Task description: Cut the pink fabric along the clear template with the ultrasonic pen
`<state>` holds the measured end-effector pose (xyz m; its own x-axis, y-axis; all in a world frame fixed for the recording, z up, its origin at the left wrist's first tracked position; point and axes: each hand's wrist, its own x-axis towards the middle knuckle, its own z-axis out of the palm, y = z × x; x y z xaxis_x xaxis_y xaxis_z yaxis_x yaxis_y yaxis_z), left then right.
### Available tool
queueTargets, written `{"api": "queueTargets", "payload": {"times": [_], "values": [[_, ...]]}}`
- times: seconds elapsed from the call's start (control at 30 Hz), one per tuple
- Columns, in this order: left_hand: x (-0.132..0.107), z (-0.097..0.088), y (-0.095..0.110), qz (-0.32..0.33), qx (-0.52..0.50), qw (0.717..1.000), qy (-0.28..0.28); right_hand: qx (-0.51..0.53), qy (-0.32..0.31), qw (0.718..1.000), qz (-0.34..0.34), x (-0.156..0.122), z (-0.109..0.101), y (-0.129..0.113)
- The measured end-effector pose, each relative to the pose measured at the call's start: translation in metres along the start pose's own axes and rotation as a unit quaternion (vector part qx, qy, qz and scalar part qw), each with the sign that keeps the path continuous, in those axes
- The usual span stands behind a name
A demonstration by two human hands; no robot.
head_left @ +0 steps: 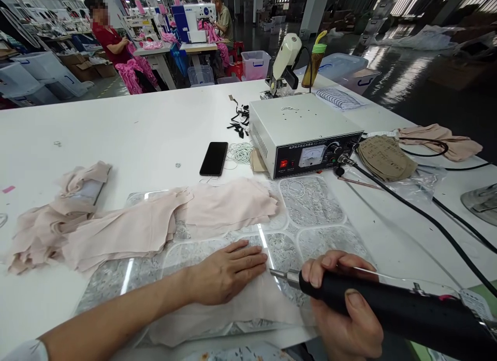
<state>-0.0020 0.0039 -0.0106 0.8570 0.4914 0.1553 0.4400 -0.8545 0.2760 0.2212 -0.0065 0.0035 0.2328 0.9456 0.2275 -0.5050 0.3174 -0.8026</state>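
My left hand (225,273) lies flat with its fingers stretched, pressing on a pale pink fabric piece (233,317) at the near edge of a grey marbled mat (314,200). My right hand (341,304) is wrapped round a black handheld ultrasonic welder (388,309). Its metal tip points left and sits just right of my left fingertips; whether it touches the cloth I cannot tell. Beyond my hands, more pink fabric pieces (229,203) lie on the mat. To the left, a bunched pile of the same fabric (58,221) rests on the table.
A white control box (306,120) with a dial stands behind the mat, its black cable (419,211) running right. Nearby are a phone (213,159), thread (240,153), brown card templates (386,158), a bottle (313,66) and a cream-coloured machine (285,63). Two people work at the back.
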Motion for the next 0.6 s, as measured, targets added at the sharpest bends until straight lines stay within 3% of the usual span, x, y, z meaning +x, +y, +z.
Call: {"api": "queueTargets", "payload": {"times": [0.6], "values": [[-0.001, 0.003, 0.0, -0.007, 0.001, 1.0, 0.001, -0.029, -0.003, 0.998, -0.056, 0.015, -0.001, 0.001]]}}
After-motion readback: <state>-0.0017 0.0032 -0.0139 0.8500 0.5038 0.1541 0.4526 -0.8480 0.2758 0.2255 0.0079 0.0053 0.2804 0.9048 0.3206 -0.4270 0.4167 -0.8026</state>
